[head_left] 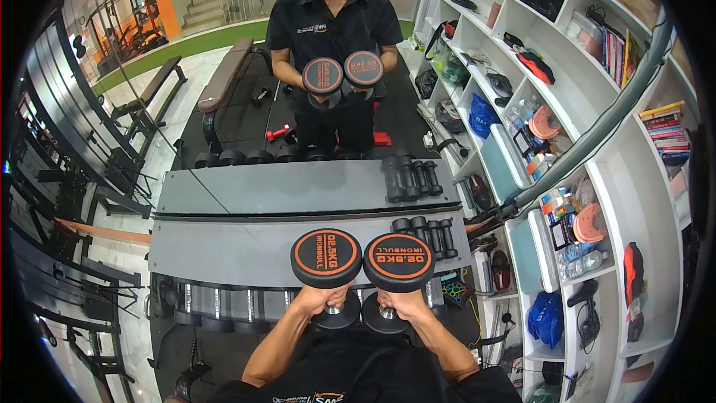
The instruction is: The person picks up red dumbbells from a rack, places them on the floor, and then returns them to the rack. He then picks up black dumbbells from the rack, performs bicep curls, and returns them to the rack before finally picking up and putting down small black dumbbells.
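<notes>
My left hand (321, 298) is closed around the metal handle of a black dumbbell (326, 257), whose orange-ringed end reads 02.5KG IRONBULL. A matching dumbbell (399, 262) is gripped by my right hand (399, 303). Both dumbbells stand nearly upright in front of my chest, side by side, their upper heads close together or touching. The lower heads hang below my fists, near my black shirt. Most of my fingers are hidden under the upper heads. Ahead, a mirror shows the reflection (322, 76) of the left dumbbell and my body.
A grey rack top (224, 250) lies before me, with several small black dumbbells (425, 233) at its right. Larger dumbbells (250, 304) line the tier below. White shelves (619, 216) with bottles, books and bags stand at right. Gym machines (74, 142) stand at left.
</notes>
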The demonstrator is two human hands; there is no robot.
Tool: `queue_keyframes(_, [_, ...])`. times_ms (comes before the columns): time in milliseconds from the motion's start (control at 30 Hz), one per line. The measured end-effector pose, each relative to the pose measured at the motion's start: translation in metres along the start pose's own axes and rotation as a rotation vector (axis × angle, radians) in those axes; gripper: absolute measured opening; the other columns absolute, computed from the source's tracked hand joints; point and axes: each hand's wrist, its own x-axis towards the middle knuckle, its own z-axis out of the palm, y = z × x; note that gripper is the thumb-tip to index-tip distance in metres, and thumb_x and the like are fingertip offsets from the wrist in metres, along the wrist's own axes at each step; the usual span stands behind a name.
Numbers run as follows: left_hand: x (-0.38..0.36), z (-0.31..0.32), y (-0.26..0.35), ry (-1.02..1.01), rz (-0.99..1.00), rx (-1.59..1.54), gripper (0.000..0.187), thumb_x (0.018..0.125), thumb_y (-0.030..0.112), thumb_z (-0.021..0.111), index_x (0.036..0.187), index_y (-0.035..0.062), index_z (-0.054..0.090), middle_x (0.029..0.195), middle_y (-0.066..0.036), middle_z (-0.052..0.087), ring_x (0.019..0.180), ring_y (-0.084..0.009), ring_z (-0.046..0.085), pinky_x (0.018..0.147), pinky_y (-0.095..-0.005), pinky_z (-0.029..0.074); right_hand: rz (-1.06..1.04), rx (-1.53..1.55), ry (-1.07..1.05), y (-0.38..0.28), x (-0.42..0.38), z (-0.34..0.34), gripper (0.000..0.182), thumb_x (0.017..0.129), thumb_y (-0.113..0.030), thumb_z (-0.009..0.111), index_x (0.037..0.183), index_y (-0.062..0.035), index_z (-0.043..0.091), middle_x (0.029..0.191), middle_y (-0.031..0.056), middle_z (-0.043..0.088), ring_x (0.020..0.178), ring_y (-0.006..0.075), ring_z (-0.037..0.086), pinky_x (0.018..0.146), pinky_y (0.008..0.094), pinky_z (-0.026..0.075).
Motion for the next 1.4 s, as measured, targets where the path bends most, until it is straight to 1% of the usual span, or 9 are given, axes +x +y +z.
queue_keyframes(200, [0.029,-0.026,-0.023,0.051,-0.021,-0.031,0.026,0.094,0.008,0.058,0.069,0.0059,0.051,0.047,0.002,0.036,0.040,-0.0089,0.037,0.047,-0.0279,0.040,-0.015,-0.097,0.090,0.021,0.028,-0.012,0.013,0.089,0.003,0.058,0.080,-0.0064,0.054,0.059,-0.0010,0.050,0.047,0.0086,0.047,0.042,0.0250,0.037])
queue_keyframes(400, [0.052,-0.042,-0.046,0.171,-0.110,-0.086,0.027,0.092,0.008,0.060,0.067,0.0077,0.050,0.047,0.002,0.037,0.037,-0.0095,0.037,0.045,-0.0284,0.040,0.063,-0.103,0.160,0.034,0.056,-0.019,0.019,0.092,-0.006,0.062,0.076,-0.0069,0.052,0.056,-0.0017,0.047,0.045,0.0077,0.044,0.041,0.0254,0.036])
queue_keyframes(433, [0.056,-0.047,-0.051,0.167,-0.115,-0.126,0.014,0.091,0.005,0.061,0.078,0.0057,0.055,0.049,0.003,0.038,0.038,-0.0086,0.037,0.044,-0.0282,0.038,0.090,-0.116,0.172,0.037,0.060,-0.020,0.019,0.092,-0.007,0.063,0.076,-0.0068,0.052,0.056,-0.0019,0.047,0.045,0.0076,0.044,0.040,0.0254,0.036])
queue_keyframes(500, [0.062,-0.050,-0.057,0.215,-0.116,-0.121,0.017,0.090,0.005,0.061,0.076,0.0066,0.053,0.048,0.003,0.038,0.038,-0.0090,0.037,0.043,-0.0285,0.038,0.118,-0.125,0.212,0.039,0.068,-0.018,0.023,0.091,-0.012,0.068,0.075,-0.0089,0.051,0.052,-0.0041,0.042,0.041,0.0069,0.040,0.040,0.0256,0.034])
queue_keyframes(600, [0.073,-0.052,-0.066,0.298,-0.139,-0.107,0.024,0.088,0.005,0.062,0.068,0.0088,0.047,0.047,0.003,0.037,0.036,-0.0095,0.037,0.041,-0.0294,0.038,0.141,-0.167,0.264,0.055,0.083,-0.029,0.016,0.090,-0.010,0.067,0.081,-0.0054,0.054,0.055,-0.0015,0.048,0.041,0.0082,0.045,0.038,0.0258,0.035])
queue_keyframes(733, [0.089,-0.058,-0.080,0.404,-0.168,-0.096,0.027,0.087,0.005,0.061,0.065,0.0093,0.046,0.046,0.002,0.038,0.034,-0.0098,0.036,0.037,-0.0306,0.037,0.155,-0.210,0.314,0.068,0.102,-0.041,0.016,0.089,-0.012,0.067,0.079,-0.0047,0.057,0.054,-0.0003,0.049,0.039,0.0086,0.045,0.035,0.0262,0.034])
queue_keyframes(900, [0.113,-0.070,-0.098,0.483,-0.237,-0.113,0.032,0.086,0.007,0.062,0.060,0.0107,0.044,0.046,0.001,0.039,0.034,-0.0110,0.037,0.036,-0.0322,0.036,0.240,-0.217,0.334,0.077,0.124,-0.055,0.026,0.088,-0.020,0.069,0.070,-0.0070,0.054,0.053,-0.0014,0.048,0.038,0.0081,0.044,0.034,0.0266,0.033])
queue_keyframes(1033, [0.136,-0.082,-0.116,0.500,-0.271,-0.138,0.031,0.086,0.010,0.062,0.061,0.0107,0.044,0.047,0.000,0.040,0.035,-0.0124,0.039,0.035,-0.0331,0.036,0.327,-0.264,0.384,0.083,0.146,-0.069,0.035,0.088,-0.024,0.072,0.067,-0.0108,0.049,0.054,-0.0022,0.046,0.039,0.0070,0.040,0.035,0.0275,0.033])
queue_keyframes(1400, [0.196,-0.099,-0.145,0.572,-0.291,-0.068,0.027,0.086,0.010,0.062,0.065,0.0079,0.047,0.049,-0.002,0.043,0.034,-0.0129,0.040,0.033,-0.0328,0.035,0.364,-0.305,0.437,0.106,0.195,-0.112,0.035,0.087,-0.025,0.072,0.067,-0.0115,0.047,0.052,-0.0018,0.045,0.038,0.0084,0.041,0.033,0.0288,0.033])
